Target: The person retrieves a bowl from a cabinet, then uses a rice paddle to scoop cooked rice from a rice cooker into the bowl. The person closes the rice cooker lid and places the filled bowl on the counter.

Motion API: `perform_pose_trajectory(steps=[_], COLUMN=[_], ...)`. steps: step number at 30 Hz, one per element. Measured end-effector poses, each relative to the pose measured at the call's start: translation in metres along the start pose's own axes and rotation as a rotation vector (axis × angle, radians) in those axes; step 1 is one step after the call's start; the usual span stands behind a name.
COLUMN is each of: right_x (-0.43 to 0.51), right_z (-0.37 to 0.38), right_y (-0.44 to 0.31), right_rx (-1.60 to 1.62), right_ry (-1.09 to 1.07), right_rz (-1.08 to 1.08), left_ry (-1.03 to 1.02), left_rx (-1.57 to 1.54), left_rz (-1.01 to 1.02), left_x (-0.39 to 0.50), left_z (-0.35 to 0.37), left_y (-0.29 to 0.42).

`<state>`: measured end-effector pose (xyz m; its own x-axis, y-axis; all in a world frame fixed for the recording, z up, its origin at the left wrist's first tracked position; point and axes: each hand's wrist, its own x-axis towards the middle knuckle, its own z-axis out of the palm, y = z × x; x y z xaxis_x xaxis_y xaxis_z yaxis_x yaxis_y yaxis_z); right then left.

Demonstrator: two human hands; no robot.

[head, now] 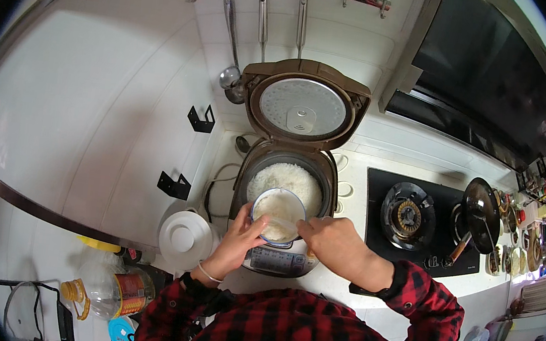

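Observation:
My left hand (239,242) holds a white bowl with a blue rim (255,203) by its left side. Cooked white rice (276,209) lies inside the bowl. In my right hand (340,249) is a pale, translucent rice paddle (283,223), its blade over the rice in the bowl. Both hands are above the front of a rice cooker (337,178), whose brown lid (310,68) stands raised behind it. More white rice (286,176) fills part of the cooker's dark inner pot. The cooker's control panel (277,262) shows below the bowl.
Left of the cooker stand a white lidded container (187,239) and a cable (210,188). A black gas hob (373,222) with a wok (480,214) is at the right. Ladles (230,77) hang behind. A large clear plastic bottle (103,290) is at the lower left.

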<state>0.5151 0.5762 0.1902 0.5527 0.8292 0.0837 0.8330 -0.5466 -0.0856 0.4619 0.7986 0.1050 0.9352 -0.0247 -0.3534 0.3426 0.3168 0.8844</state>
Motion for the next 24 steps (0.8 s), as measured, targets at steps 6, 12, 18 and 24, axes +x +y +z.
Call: perform_pose_trajectory(steps=[6, 12, 18, 24], right_x=[0.0, 0.026, 0.037, 0.023], right_z=[-0.022, 0.011, 0.008, -0.021], right_y=[0.036, 0.051, 0.036, 0.026], right_rx=[0.099, 0.051, 0.216, 0.308], right_ry=[0.247, 0.113, 0.163, 0.249], right_rz=[0.149, 0.218, 0.178, 0.13], left_ry=[0.004, 0.0, -0.008, 0.022], left_rx=[-0.139, -0.353, -0.197, -0.2], left_rz=[-0.011, -0.157, -0.039, -0.033], left_x=[-0.004, -0.018, -0.009, -0.001], left_z=[-0.02, -0.037, -0.028, -0.022], left_y=[0.001, 0.001, 0.001, -0.001])
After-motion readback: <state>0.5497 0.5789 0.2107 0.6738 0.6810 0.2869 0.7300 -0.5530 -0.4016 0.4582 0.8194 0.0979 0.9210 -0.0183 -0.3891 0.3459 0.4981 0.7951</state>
